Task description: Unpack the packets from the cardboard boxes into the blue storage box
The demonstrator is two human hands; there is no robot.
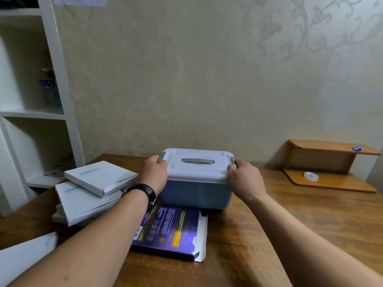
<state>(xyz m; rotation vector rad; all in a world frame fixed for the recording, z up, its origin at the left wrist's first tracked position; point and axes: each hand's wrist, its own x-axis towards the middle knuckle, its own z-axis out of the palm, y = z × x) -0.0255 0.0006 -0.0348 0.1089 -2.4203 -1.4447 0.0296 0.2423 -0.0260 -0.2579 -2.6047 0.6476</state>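
Blue storage box (196,193) sat on the table (300,214) squarely between the two hands, pale lid (196,170) on and closed. Left hand (154,172) had its fingers curled over the left latch (161,157); right hand (245,179) was curled the same way over the right latch (233,159). Both were gripping, neither was flat or idle. Step in hand, as I read it, was freeing the lid before any packet goes in. Advice: pull both latches outward and up together so the lid does not cock to one side, keep the thumbs bracing the lid edge, then lift straight up. The box looked light and could slide away on the smooth wood, so pressing down a little while unclipping would help. Long axis of the box ran hand to hand, its broad front wall facing the person, and the grey handle (196,160) lay flat in the lid along that same line. Stacked white cardboard boxes (99,177) lay outside the left hand, beyond the wrist with the watch (145,192). A purple box (172,230) lay nearer the person than both hands, partly under the left forearm, with its open flap end pointing toward the right arm. No packets were visible yet.
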